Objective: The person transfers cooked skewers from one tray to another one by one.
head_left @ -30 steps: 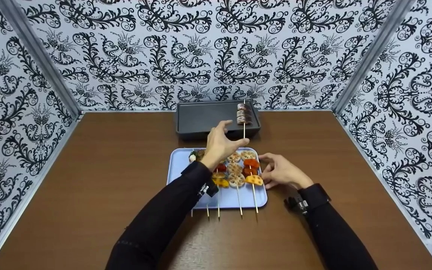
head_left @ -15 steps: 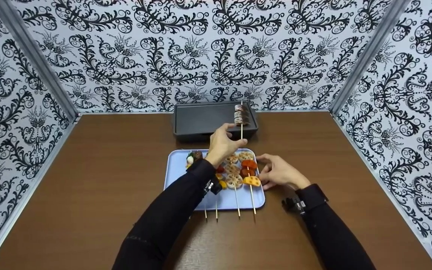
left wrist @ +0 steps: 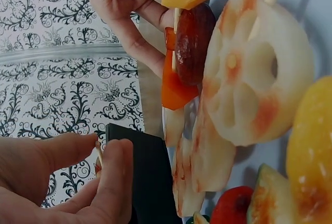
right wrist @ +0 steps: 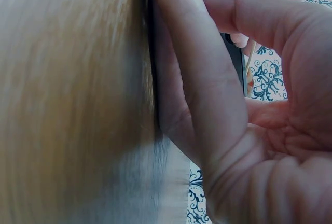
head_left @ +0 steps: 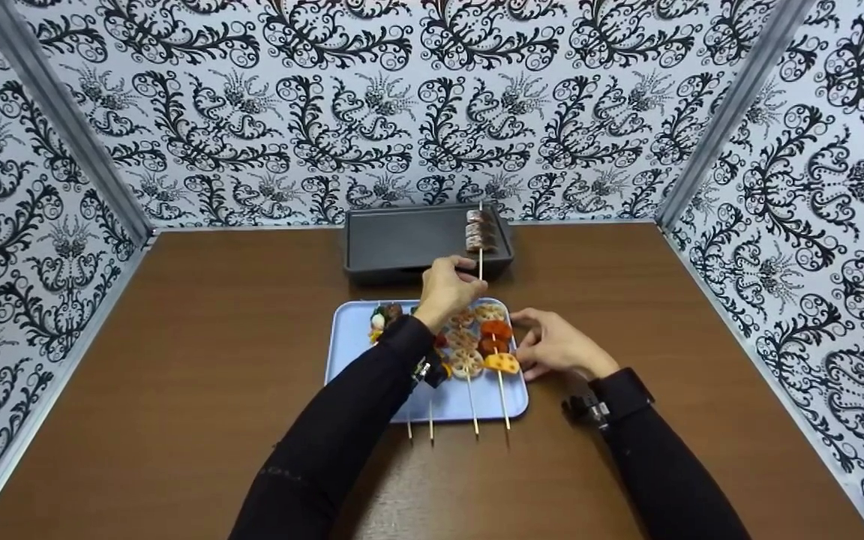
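Observation:
In the head view my left hand (head_left: 448, 288) pinches the bare stick of a skewer with pale-and-brown chunks (head_left: 480, 231). These chunks lie over the right end of a dark griddle (head_left: 409, 238). The left wrist view shows this stick (left wrist: 99, 154) between the thumb and fingers. My right hand (head_left: 558, 343) holds the right rim of a light blue tray (head_left: 451, 403), its fingers bent at the edge. Beside it on the tray are a skewer with orange, red and yellow pieces (head_left: 501, 364) and a lotus root skewer (head_left: 466, 363). My left forearm partly hides other skewers.
A brown wooden table (head_left: 214, 360) carries the tray and the griddle. Patterned wall panels (head_left: 394, 112) stand behind and at both sides. Several stick ends (head_left: 476, 431) overhang the tray's front edge. Another skewer with greens and a white piece (head_left: 379, 321) lies at the tray's left.
My left index finger has come in toward the stick, and the fingers are now closer together around it. The right hand stays at the tray's rim. The whole head view shifts slightly left.

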Action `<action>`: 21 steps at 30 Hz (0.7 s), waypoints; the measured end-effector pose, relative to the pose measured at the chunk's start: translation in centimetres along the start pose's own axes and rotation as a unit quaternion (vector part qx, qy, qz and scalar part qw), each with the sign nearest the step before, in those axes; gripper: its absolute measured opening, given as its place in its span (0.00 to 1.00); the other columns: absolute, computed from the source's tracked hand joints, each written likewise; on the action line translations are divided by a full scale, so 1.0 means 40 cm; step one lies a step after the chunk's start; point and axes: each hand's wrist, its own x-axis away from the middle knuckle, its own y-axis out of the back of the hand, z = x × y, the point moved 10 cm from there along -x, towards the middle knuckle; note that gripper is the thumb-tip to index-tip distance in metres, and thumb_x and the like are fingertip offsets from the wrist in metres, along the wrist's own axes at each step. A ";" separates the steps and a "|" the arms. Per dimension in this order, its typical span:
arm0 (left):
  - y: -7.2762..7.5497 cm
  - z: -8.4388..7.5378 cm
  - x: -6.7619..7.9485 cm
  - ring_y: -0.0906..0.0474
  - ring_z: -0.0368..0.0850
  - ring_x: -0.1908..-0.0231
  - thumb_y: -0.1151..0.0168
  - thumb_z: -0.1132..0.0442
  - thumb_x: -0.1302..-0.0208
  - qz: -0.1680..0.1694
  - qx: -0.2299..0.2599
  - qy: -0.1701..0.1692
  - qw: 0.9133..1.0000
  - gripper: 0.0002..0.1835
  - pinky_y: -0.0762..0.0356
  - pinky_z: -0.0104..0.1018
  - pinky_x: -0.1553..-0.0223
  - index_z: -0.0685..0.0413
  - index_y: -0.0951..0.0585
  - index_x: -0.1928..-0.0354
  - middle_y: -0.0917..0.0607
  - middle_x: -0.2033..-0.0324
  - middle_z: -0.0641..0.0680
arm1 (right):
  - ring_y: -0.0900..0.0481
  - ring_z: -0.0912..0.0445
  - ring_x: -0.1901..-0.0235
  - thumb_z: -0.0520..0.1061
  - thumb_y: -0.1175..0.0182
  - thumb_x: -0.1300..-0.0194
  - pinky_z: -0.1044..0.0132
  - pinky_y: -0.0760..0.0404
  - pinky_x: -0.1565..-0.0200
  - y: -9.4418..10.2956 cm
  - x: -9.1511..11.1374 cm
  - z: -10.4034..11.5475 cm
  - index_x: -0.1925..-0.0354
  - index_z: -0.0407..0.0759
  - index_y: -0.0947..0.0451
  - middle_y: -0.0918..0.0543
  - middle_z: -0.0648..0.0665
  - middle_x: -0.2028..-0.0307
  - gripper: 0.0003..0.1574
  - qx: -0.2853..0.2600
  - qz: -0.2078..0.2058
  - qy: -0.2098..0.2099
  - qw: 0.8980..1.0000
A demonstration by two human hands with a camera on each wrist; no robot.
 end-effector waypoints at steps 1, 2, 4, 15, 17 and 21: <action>0.000 0.000 -0.001 0.13 0.43 0.65 0.27 0.63 0.45 0.001 0.003 0.002 1.000 0.22 0.16 0.33 0.59 0.51 0.16 0.47 0.09 0.65 0.50 | 0.14 0.48 0.70 0.31 0.36 0.40 0.49 0.11 0.65 -0.001 0.000 0.000 0.28 0.41 0.41 0.17 0.36 0.65 0.45 -0.001 0.001 0.001 1.000; -0.001 0.000 -0.002 0.13 0.42 0.65 0.27 0.63 0.45 0.001 0.004 0.004 1.000 0.20 0.16 0.33 0.58 0.52 0.15 0.48 0.09 0.66 0.49 | 0.14 0.48 0.70 0.31 0.35 0.40 0.49 0.11 0.65 -0.001 0.000 -0.001 0.28 0.41 0.40 0.17 0.36 0.65 0.45 -0.003 0.001 0.001 1.000; -0.001 0.000 -0.003 0.13 0.42 0.65 0.27 0.64 0.46 0.001 0.003 0.004 1.000 0.18 0.16 0.33 0.56 0.52 0.14 0.51 0.09 0.67 0.48 | 0.14 0.48 0.70 0.31 0.35 0.40 0.49 0.11 0.65 -0.002 -0.001 -0.001 0.28 0.40 0.40 0.17 0.36 0.66 0.45 -0.005 0.002 0.002 1.000; 0.002 0.011 -0.006 0.15 0.39 0.66 0.27 0.67 0.48 0.014 0.026 0.006 1.000 0.14 0.18 0.29 0.58 0.55 0.11 0.56 0.09 0.67 0.50 | 0.13 0.47 0.70 0.31 0.34 0.41 0.49 0.11 0.65 0.000 -0.002 0.000 0.29 0.42 0.39 0.17 0.34 0.64 0.45 -0.002 -0.002 0.000 1.000; 0.005 0.010 -0.003 0.15 0.39 0.66 0.28 0.68 0.48 0.013 0.030 0.004 0.999 0.15 0.18 0.29 0.58 0.55 0.11 0.56 0.09 0.67 0.51 | 0.13 0.47 0.70 0.32 0.34 0.41 0.49 0.11 0.65 0.000 -0.002 0.001 0.29 0.42 0.39 0.16 0.34 0.64 0.45 0.002 -0.001 0.002 1.000; 0.005 0.009 0.002 0.14 0.41 0.64 0.29 0.68 0.46 0.022 0.032 -0.002 0.999 0.14 0.17 0.30 0.58 0.56 0.12 0.55 0.09 0.65 0.51 | 0.13 0.47 0.70 0.32 0.34 0.40 0.49 0.11 0.65 0.002 -0.001 0.000 0.29 0.41 0.39 0.17 0.34 0.64 0.44 0.006 -0.001 0.006 1.000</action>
